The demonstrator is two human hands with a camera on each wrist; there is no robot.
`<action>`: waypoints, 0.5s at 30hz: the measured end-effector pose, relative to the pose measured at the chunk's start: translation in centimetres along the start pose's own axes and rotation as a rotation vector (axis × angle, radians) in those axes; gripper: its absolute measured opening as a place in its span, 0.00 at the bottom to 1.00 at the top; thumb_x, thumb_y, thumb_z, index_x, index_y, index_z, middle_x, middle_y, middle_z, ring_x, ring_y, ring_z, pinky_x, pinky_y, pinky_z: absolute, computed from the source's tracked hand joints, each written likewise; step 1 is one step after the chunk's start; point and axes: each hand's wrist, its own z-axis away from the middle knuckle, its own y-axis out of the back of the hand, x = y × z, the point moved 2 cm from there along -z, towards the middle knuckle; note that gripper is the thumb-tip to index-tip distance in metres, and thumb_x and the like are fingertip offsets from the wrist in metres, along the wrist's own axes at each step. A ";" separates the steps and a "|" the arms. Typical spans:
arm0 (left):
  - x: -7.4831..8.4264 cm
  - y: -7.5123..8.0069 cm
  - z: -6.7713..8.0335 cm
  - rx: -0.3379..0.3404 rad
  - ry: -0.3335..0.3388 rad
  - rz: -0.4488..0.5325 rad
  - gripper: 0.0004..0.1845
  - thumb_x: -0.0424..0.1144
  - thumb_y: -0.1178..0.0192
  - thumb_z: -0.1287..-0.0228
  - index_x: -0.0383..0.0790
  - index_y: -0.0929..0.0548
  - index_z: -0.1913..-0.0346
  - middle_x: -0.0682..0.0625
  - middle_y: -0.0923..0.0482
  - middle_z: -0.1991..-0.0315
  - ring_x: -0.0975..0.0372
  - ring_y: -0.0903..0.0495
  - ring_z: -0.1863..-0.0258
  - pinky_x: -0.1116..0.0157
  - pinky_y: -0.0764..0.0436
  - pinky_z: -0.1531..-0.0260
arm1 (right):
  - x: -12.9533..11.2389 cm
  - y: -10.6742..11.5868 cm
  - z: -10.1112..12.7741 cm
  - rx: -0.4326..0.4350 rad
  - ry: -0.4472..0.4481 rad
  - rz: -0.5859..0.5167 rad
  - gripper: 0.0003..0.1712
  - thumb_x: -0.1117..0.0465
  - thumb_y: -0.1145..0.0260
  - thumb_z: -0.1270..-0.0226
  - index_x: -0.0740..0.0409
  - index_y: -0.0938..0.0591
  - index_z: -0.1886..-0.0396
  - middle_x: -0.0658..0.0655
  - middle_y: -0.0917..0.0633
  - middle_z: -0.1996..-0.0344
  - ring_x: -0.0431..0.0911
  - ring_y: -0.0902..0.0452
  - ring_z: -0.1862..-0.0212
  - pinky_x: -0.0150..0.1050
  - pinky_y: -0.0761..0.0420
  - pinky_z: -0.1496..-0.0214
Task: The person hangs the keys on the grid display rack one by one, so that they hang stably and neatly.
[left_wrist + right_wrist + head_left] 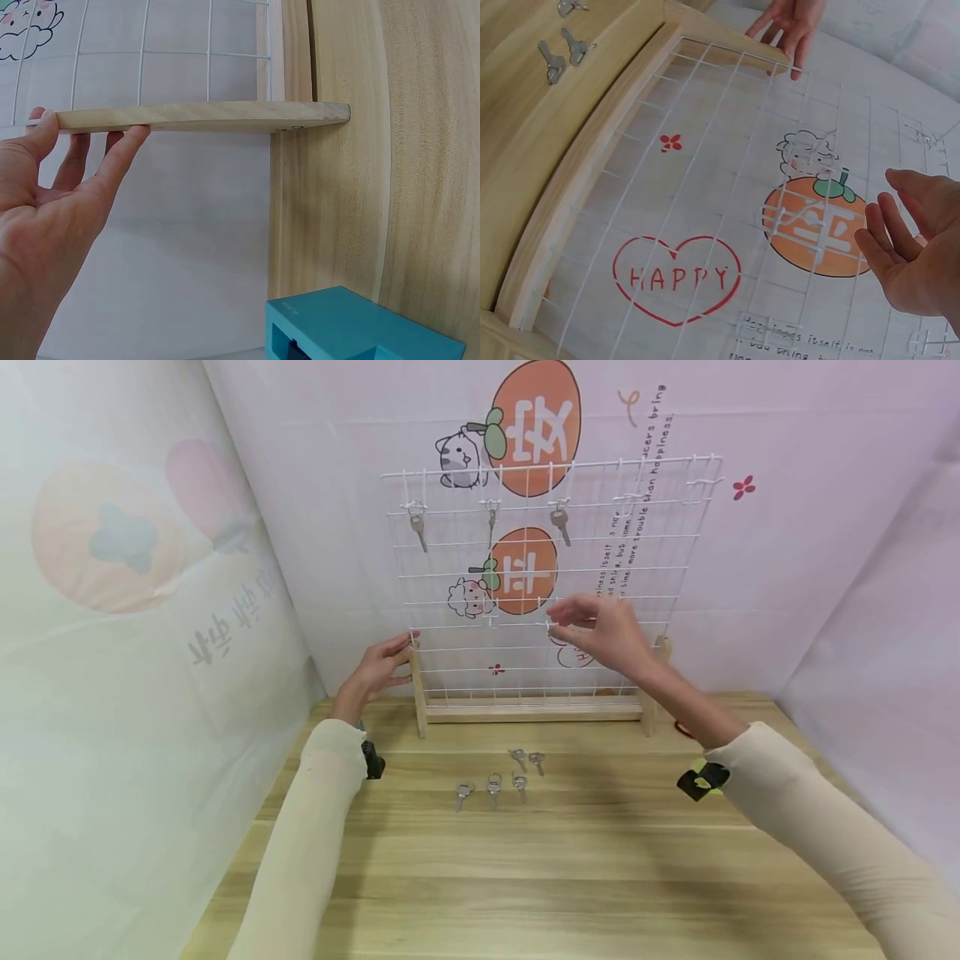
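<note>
A white wire grid (585,465) stands upright in a wooden stand. My left hand (378,668) grips the upper end of the stand's left wooden post (225,116), thumb on one side and fingers on the other. In front of the grid's middle, my right hand (607,631) is raised near a white hook (547,625). Its thumb and fingers are apart in the right wrist view, with nothing seen between them. A left key (417,527), a middle key (491,522) and a right key (560,522) hang from upper hooks. Several loose keys (494,787) lie on the table.
The wooden table (480,877) extends in front of the stand's base bar (532,714). Printed cloth (795,560) rises behind the grid and along both sides. More white hooks (628,497) hang at the grid's upper right. A teal device (360,322) shows in the left wrist view.
</note>
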 end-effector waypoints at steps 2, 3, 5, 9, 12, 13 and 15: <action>0.0 0.0 0.0 -0.004 0.000 -0.002 0.27 0.35 0.52 0.15 0.46 0.36 0.19 0.45 0.46 0.17 0.46 0.41 0.22 0.39 0.33 0.28 | 0.3 -0.5 0.2 -0.009 0.004 -0.003 0.15 0.65 0.25 0.32 0.60 0.12 0.47 0.59 0.09 0.54 0.51 0.12 0.51 0.46 0.14 0.42; 0.0 0.0 0.1 -0.005 0.001 0.006 0.27 0.35 0.52 0.15 0.46 0.36 0.19 0.45 0.46 0.17 0.46 0.41 0.22 0.39 0.34 0.27 | 0.4 -0.7 0.3 -0.013 0.006 -0.001 0.14 0.65 0.25 0.32 0.59 0.12 0.48 0.59 0.09 0.54 0.50 0.12 0.52 0.46 0.14 0.42; 0.1 0.1 0.1 -0.011 -0.003 0.013 0.27 0.35 0.52 0.15 0.45 0.36 0.19 0.45 0.47 0.17 0.46 0.42 0.21 0.38 0.34 0.27 | 0.8 -1.2 0.5 -0.023 0.012 0.005 0.14 0.64 0.25 0.32 0.59 0.12 0.48 0.59 0.09 0.54 0.50 0.12 0.52 0.47 0.14 0.42; 0.1 0.2 0.3 -0.025 -0.016 0.022 0.27 0.34 0.53 0.15 0.44 0.37 0.19 0.45 0.49 0.17 0.46 0.43 0.21 0.38 0.35 0.27 | 1.5 -2.1 1.0 -0.036 0.026 0.016 0.13 0.65 0.24 0.33 0.59 0.11 0.50 0.59 0.10 0.55 0.50 0.12 0.53 0.48 0.13 0.42; 0.1 0.2 0.3 -0.032 -0.022 0.012 0.27 0.34 0.53 0.15 0.45 0.37 0.19 0.45 0.49 0.17 0.46 0.43 0.21 0.38 0.35 0.27 | 2.0 -2.8 1.5 -0.046 0.035 0.018 0.12 0.65 0.24 0.34 0.59 0.11 0.51 0.59 0.10 0.56 0.50 0.12 0.54 0.49 0.13 0.42; 0.1 0.2 0.3 -0.032 -0.022 0.010 0.27 0.34 0.53 0.15 0.45 0.37 0.19 0.45 0.49 0.17 0.46 0.42 0.21 0.38 0.34 0.27 | 2.2 -3.1 1.6 -0.053 0.038 0.012 0.12 0.66 0.24 0.34 0.60 0.11 0.51 0.59 0.10 0.56 0.50 0.12 0.54 0.49 0.14 0.42; 0.0 0.2 0.2 -0.031 -0.020 0.006 0.27 0.35 0.53 0.15 0.45 0.37 0.19 0.45 0.48 0.17 0.46 0.42 0.21 0.38 0.34 0.27 | 2.6 -3.7 1.9 -0.070 0.045 0.011 0.12 0.66 0.24 0.33 0.61 0.11 0.51 0.61 0.10 0.56 0.51 0.12 0.54 0.50 0.14 0.42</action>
